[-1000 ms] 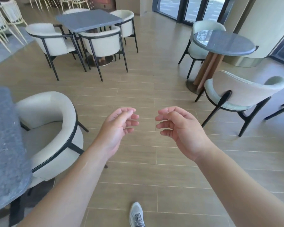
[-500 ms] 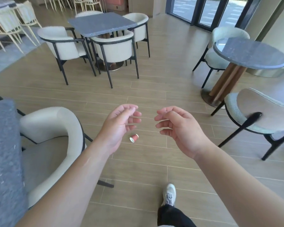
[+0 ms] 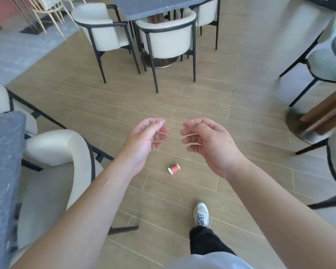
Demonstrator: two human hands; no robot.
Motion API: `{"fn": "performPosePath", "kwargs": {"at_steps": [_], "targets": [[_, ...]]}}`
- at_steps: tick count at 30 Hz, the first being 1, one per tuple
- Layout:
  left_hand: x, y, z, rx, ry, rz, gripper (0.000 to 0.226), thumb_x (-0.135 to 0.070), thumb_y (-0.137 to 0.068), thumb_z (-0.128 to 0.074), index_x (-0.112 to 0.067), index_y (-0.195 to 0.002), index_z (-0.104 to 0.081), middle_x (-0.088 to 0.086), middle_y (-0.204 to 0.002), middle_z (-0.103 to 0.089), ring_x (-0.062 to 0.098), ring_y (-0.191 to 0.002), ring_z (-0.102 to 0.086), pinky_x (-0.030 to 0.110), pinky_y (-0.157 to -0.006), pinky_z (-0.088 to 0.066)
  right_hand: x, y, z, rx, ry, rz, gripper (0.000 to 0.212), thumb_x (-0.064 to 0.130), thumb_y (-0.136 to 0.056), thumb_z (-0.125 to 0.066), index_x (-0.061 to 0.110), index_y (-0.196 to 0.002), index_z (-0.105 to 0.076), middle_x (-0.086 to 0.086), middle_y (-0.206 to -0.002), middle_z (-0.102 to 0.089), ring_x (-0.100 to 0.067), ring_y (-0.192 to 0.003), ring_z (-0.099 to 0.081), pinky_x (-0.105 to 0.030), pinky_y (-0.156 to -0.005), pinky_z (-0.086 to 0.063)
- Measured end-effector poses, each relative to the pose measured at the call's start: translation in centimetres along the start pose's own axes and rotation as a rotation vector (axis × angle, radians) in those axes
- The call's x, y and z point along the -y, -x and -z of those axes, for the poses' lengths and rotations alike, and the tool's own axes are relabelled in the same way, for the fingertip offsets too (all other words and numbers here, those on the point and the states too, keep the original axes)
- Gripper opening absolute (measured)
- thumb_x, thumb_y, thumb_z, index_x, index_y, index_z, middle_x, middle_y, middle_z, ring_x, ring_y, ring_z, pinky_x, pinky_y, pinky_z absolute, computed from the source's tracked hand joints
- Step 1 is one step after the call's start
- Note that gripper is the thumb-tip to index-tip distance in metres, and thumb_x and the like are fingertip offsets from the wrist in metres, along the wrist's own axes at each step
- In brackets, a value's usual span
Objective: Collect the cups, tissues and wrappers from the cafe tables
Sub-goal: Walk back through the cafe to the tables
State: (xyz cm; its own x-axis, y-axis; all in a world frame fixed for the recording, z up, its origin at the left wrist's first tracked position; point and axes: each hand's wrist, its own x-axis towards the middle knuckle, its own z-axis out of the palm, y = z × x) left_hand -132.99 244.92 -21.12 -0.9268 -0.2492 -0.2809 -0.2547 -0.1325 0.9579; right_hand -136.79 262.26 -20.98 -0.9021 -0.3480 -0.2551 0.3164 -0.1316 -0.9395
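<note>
A: Left hand (image 3: 144, 140) and right hand (image 3: 209, 144), what are they holding?

B: Nothing. Both hang apart, fingers loosely curled, above the floor (image 3: 182, 105).

A: And the cup (image 3: 174, 169)?

B: On its side on the floor, below and between the hands, ahead of the shoe (image 3: 201, 214). Its mouth points lower left, base upper right.

A: Handling?

B: Likely light, thin and crushable; I'd pinch gently across the wall near the rim.

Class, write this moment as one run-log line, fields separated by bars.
left hand: empty | right hand: empty | red cup: on its side on floor | step: approaching cup
</note>
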Motion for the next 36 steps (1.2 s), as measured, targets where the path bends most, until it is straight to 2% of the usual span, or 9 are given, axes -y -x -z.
{"fn": "performPosePath", "kwargs": {"at_steps": [9,16,22,29,36], "targets": [[-1.7,-12.5,-5.1,-0.062,-0.021,0.045,0.012,-0.019,-0.102,-0.057,-0.023,-0.098,-0.067,-0.005,-0.091,-0.073,0.010,-0.080,-0.068,0.030,-0.076,-0.047,2.2,-13.5,5.5,0.044,-0.017,-0.112,0.019,0.024,-0.079,-0.056,0.019,-0.092,-0.069,0.000,-0.085,-0.071,-0.016,-0.073,-0.065,-0.027,-0.062,-0.050],[-1.4,-18.3,-3.2,-0.056,0.018,0.051,0.015,-0.017,-0.102,-0.056,-0.025,-0.097,-0.067,-0.007,-0.090,-0.074,0.010,-0.081,-0.068,0.028,-0.075,-0.048,1.6,-18.7,4.4,0.053,-0.013,-0.155,0.018,0.023,-0.081,-0.054,0.019,-0.091,-0.068,0.001,-0.084,-0.071,-0.016,-0.074,-0.064,-0.028,-0.064,-0.050],[2.2,-22.6,-1.1,-0.007,0.010,0.132,0.015,-0.018,-0.101,-0.057,-0.027,-0.094,-0.068,-0.006,-0.091,-0.073,0.009,-0.078,-0.068,0.028,-0.073,-0.048,-1.2,-22.0,4.0,-0.039,-0.015,-0.167,0.017,0.025,-0.079,-0.055,0.022,-0.089,-0.068,0.002,-0.085,-0.071,-0.015,-0.074,-0.065,-0.029,-0.065,-0.049],[11.1,-30.0,1.7,0.006,0.029,0.215,0.012,-0.022,-0.101,-0.058,-0.028,-0.096,-0.067,-0.009,-0.089,-0.074,0.009,-0.080,-0.069,0.028,-0.074,-0.048,-10.0,-28.3,4.6,-0.107,0.019,-0.253,0.015,0.022,-0.081,-0.054,0.021,-0.087,-0.068,0.002,-0.082,-0.070,-0.015,-0.072,-0.063,-0.028,-0.064,-0.048],[26.9,-36.4,3.9,-0.048,0.050,0.323,0.008,-0.024,-0.100,-0.060,-0.026,-0.097,-0.066,-0.010,-0.084,-0.074,0.009,-0.076,-0.069,0.027,-0.072,-0.048,-25.9,-34.9,7.2,-0.142,0.116,-0.381,0.016,0.016,-0.090,-0.052,0.019,-0.089,-0.068,-0.001,-0.085,-0.068,-0.014,-0.071,-0.063,-0.023,-0.058,-0.049]]}}
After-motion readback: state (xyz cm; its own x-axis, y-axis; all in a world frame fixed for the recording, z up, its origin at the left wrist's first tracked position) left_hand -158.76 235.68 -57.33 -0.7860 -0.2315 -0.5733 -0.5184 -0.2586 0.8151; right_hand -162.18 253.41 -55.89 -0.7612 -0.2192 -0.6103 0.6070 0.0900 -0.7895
